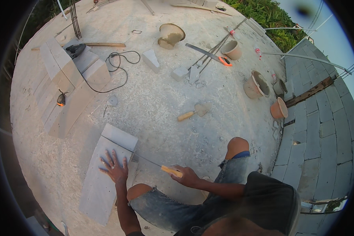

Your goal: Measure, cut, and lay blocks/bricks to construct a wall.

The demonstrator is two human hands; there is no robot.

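Note:
A long, light grey building block (94,190) lies on the floor in front of me. My left hand (115,168) is pressed flat on its top with the fingers spread. In my right hand (189,177) is the wooden handle of a handsaw (170,170). Its thin blade reaches left to the block, where a dark, straight cut runs across the upper face just beyond my left fingertips. How deep the blade sits cannot be made out. Beneath the block's right side, something pale props it, partly hidden.
Stacked blocks (61,78) stand at left with a tape measure (61,99) and a dark corded tool (75,50). Ahead lie a trowel (200,110) and an orange-handled saw (208,54). Several buckets (255,85) line the right, before a block wall (314,129).

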